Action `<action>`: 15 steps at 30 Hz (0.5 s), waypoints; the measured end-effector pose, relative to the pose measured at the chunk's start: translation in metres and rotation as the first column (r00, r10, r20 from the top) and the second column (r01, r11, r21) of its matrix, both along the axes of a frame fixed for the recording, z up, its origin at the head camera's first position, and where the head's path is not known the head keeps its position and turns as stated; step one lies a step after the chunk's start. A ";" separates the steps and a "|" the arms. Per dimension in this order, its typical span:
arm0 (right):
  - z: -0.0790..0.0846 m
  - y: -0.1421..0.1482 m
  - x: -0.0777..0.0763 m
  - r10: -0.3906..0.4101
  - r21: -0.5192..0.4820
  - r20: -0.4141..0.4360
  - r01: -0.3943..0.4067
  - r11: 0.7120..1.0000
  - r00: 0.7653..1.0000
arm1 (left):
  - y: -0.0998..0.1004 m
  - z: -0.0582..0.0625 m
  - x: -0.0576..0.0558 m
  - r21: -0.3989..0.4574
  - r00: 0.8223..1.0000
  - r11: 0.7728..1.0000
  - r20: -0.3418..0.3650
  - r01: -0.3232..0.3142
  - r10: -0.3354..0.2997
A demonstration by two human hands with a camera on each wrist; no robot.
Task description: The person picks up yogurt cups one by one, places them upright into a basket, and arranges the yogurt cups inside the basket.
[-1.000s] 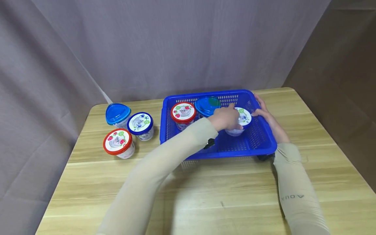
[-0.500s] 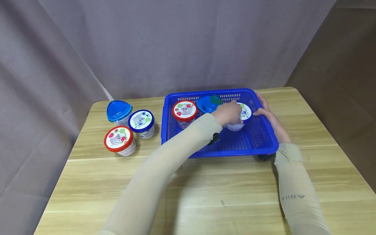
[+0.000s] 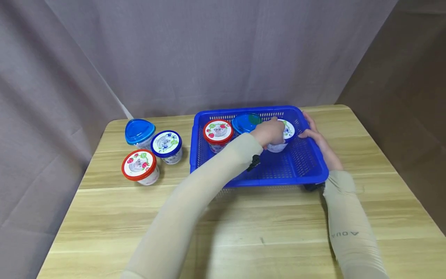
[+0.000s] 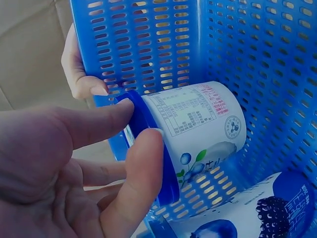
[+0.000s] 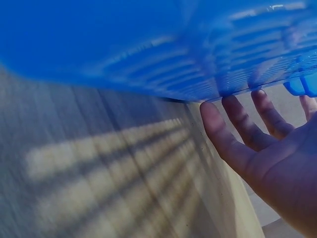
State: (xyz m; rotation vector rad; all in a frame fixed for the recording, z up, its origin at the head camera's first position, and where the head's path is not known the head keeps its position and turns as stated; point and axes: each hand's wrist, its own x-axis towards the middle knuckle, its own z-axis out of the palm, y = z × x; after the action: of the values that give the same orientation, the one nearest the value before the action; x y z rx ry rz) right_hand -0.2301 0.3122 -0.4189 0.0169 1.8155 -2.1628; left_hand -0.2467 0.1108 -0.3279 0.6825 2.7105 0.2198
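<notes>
In the head view my left hand (image 3: 270, 131) reaches into a blue plastic basket (image 3: 275, 181) and holds a white cup (image 3: 277, 148) with a blue-rimmed blueberry lid (image 3: 289, 130). The left wrist view shows thumb and finger pinching the lid's rim, and the cup's printed side (image 4: 198, 119) faces the camera. My right hand (image 3: 318, 139) grips the basket's right side, thumb at the rim. Its fingertips (image 5: 213, 116) press the outer wall in the right wrist view. Left of the held cup stand a blue-lidded container (image 3: 245, 121) and a red-lidded strawberry cup (image 3: 218, 131).
Outside the basket, on the left of the wooden table (image 3: 237, 248), stand a container with a blue rounded lid (image 3: 139, 131), a blueberry cup (image 3: 167, 144) and a strawberry cup (image 3: 139, 166). A grey curtain (image 3: 195, 58) hangs behind the table.
The left hand has moved the blueberry cup slightly toward the back of the basket, and its pointing finger has drawn in. The right hand stays on the basket's side.
</notes>
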 end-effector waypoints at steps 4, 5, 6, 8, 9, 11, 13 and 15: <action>-0.003 0.001 -0.003 -0.029 0.013 -0.057 0.029 0.999 0.998 | 0.006 -0.004 -0.001 0.018 0.999 1.000 -0.035 -0.013 0.013; -0.003 0.002 -0.003 -0.033 0.016 -0.062 0.034 0.999 0.997 | 0.008 -0.004 -0.001 0.026 0.999 0.999 -0.042 -0.020 0.022; -0.003 0.003 -0.001 -0.036 0.016 -0.054 0.037 0.999 0.998 | 0.010 -0.004 -0.001 0.039 0.998 0.999 -0.048 -0.025 0.027; -0.001 0.006 0.004 -0.019 0.023 -0.013 0.020 1.000 1.000 | 0.015 -0.004 -0.001 0.062 0.998 0.998 -0.055 -0.031 0.034; 0.000 0.007 0.005 -0.014 0.019 -0.013 0.014 1.000 1.000 | 0.018 -0.004 -0.001 0.068 0.998 0.997 -0.052 -0.035 0.039; 0.001 0.009 0.008 0.005 0.017 0.014 -0.005 1.000 1.000 | 0.021 -0.003 -0.002 0.065 0.998 0.997 -0.045 -0.035 0.038; 0.002 0.009 0.009 0.014 0.008 0.020 -0.015 1.000 1.000 | 0.022 -0.001 -0.003 0.051 0.998 0.998 -0.048 -0.026 0.028; 0.001 0.009 0.006 0.018 0.007 0.022 -0.018 1.000 1.000 | 0.020 0.004 -0.006 0.041 0.998 0.999 -0.054 -0.015 0.017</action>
State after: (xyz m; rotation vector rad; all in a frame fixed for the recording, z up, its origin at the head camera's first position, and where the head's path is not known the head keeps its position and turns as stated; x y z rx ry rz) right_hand -0.2237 0.3208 -0.4178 0.0259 1.8053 -2.1355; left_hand -0.2524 0.1306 -0.3237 0.6880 2.7716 0.2650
